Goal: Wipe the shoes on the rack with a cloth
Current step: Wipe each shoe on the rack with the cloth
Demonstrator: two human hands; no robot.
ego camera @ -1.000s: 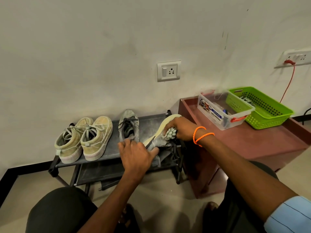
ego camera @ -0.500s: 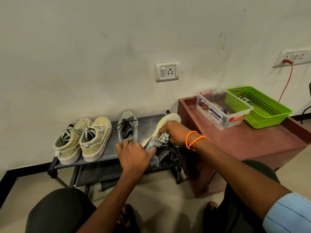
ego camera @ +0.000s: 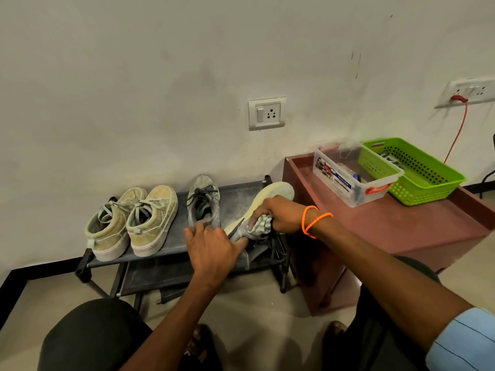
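A dark two-tier shoe rack (ego camera: 171,236) stands against the wall. On its top shelf sit a pair of beige sneakers (ego camera: 134,220) and one grey sneaker (ego camera: 203,202), upright. A second grey sneaker (ego camera: 267,199) lies tipped on its side at the rack's right end, pale sole facing me. My left hand (ego camera: 211,245) grips its heel end. My right hand (ego camera: 281,212), with orange bands on the wrist, holds a bunched grey cloth (ego camera: 261,224) pressed against the shoe's side.
A low maroon cabinet (ego camera: 401,223) stands right of the rack, carrying a clear plastic box (ego camera: 345,180) and a green basket (ego camera: 417,170). A red cable (ego camera: 458,129) hangs from a wall socket. My knees are at the bottom of the view.
My right hand with the cloth has slid a little along the tipped sneaker's side. My left hand keeps its hold on the heel.
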